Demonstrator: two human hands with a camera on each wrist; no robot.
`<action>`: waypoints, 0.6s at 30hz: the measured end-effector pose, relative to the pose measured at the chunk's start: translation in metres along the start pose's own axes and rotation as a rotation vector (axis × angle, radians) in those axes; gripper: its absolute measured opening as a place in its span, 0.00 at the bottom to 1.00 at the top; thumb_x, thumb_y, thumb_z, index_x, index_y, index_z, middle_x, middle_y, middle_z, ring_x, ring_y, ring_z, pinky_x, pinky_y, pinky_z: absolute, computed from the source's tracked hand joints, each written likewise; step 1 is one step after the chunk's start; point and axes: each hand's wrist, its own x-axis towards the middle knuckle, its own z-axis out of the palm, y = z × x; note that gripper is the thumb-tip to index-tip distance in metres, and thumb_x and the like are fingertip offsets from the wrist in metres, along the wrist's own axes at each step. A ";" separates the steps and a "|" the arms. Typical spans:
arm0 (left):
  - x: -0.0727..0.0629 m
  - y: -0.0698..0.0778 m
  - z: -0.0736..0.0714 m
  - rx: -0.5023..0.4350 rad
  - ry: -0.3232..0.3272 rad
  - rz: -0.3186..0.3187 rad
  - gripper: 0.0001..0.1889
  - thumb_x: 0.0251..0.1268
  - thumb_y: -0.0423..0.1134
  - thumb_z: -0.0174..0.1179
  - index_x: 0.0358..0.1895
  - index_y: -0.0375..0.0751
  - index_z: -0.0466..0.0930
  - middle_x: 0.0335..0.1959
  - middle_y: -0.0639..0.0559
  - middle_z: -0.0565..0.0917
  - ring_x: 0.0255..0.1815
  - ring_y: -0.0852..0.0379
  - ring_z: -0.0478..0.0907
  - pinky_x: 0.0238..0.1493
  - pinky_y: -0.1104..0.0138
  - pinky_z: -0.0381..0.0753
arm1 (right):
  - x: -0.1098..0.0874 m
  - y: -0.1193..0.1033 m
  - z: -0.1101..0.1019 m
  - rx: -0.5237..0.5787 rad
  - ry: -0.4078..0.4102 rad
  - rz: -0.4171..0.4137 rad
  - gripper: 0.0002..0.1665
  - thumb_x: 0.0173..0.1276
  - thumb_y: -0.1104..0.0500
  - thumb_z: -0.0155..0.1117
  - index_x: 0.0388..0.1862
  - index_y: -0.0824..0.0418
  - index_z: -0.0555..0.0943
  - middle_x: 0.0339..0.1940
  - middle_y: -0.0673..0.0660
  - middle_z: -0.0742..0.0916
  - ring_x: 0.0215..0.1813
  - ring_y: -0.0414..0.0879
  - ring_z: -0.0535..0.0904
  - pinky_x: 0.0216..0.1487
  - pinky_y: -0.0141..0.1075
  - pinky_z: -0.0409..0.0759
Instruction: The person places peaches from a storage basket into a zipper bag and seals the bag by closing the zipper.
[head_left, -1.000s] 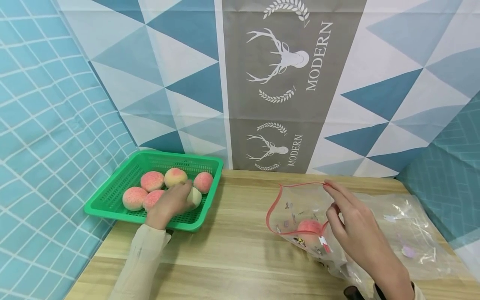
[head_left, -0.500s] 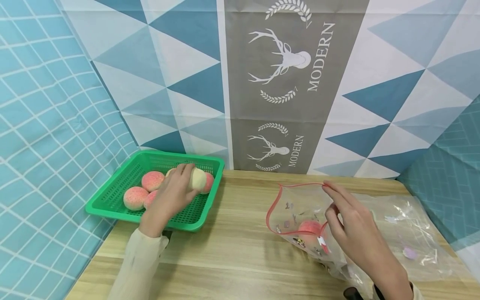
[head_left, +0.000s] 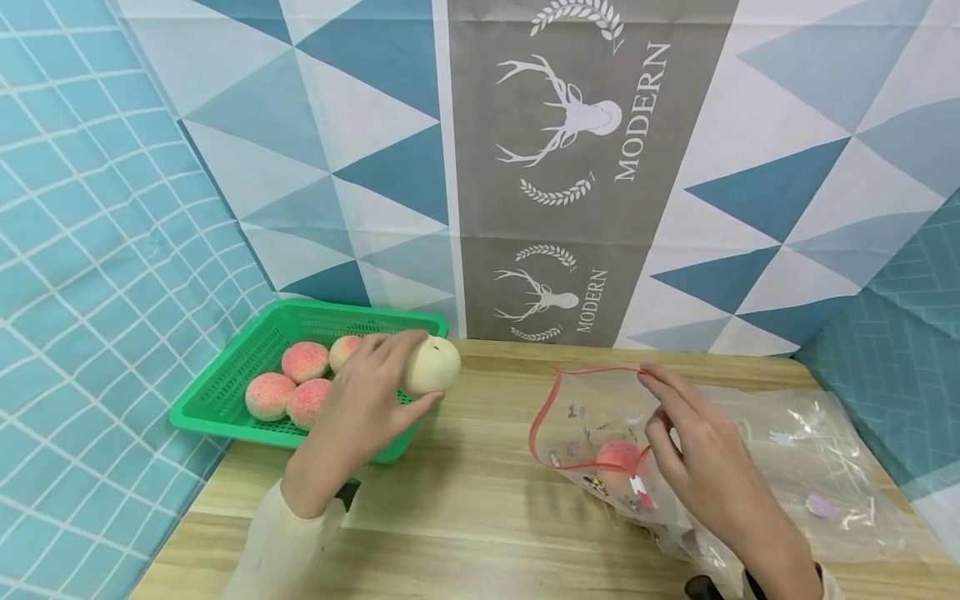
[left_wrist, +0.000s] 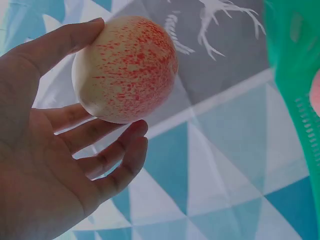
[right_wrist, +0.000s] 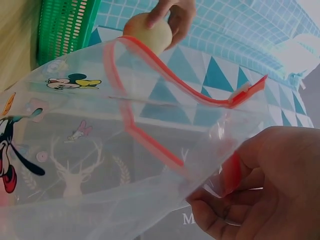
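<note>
My left hand [head_left: 375, 392] grips a pale peach [head_left: 432, 365] with red speckles [left_wrist: 125, 70], lifted above the right rim of the green basket [head_left: 225, 400]. Three pink peaches [head_left: 300, 392] still lie in the basket. My right hand [head_left: 693, 450] pinches the red-edged rim of a clear zip bag [head_left: 592, 417] with cartoon prints [right_wrist: 65, 80], holding its mouth open toward the left. One pink peach [head_left: 619, 456] sits inside the bag. In the right wrist view the held peach [right_wrist: 150, 30] shows beyond the bag's open mouth [right_wrist: 150, 95].
The wooden table [head_left: 480, 517] carries the basket at its left back corner. More clear plastic bags [head_left: 817, 467] lie on the table at the right. Patterned cloth walls [head_left: 570, 167] close in the back and both sides.
My left hand has lifted the pale peach out of the basket and carried it to the right, over the basket's rim. The right hand has kept the bag open, nearly still.
</note>
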 end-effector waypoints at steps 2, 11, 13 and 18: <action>-0.001 0.006 -0.002 0.002 0.015 0.016 0.38 0.43 0.49 0.80 0.61 0.40 0.76 0.53 0.46 0.82 0.51 0.45 0.77 0.41 0.52 0.84 | 0.000 -0.001 0.000 0.005 -0.004 -0.002 0.28 0.62 0.74 0.54 0.62 0.68 0.78 0.64 0.59 0.80 0.32 0.37 0.73 0.30 0.21 0.65; -0.006 0.031 -0.008 -0.112 0.023 0.096 0.36 0.49 0.51 0.76 0.61 0.38 0.76 0.55 0.46 0.80 0.54 0.48 0.73 0.48 0.56 0.82 | 0.000 -0.005 0.002 0.028 -0.032 -0.008 0.27 0.63 0.73 0.56 0.63 0.67 0.78 0.64 0.58 0.80 0.35 0.37 0.74 0.34 0.20 0.68; -0.007 0.037 -0.007 -0.146 0.018 0.121 0.35 0.50 0.51 0.76 0.60 0.37 0.76 0.56 0.47 0.80 0.56 0.48 0.73 0.53 0.56 0.80 | 0.000 -0.006 0.003 0.035 -0.042 -0.013 0.27 0.63 0.73 0.57 0.63 0.66 0.78 0.64 0.58 0.80 0.37 0.38 0.75 0.35 0.19 0.69; -0.009 0.052 -0.001 -0.206 0.019 0.186 0.37 0.52 0.52 0.75 0.63 0.36 0.75 0.60 0.44 0.76 0.57 0.49 0.74 0.55 0.57 0.81 | -0.002 -0.011 0.005 0.063 -0.038 -0.040 0.28 0.63 0.73 0.58 0.63 0.65 0.78 0.65 0.58 0.80 0.40 0.39 0.77 0.35 0.20 0.69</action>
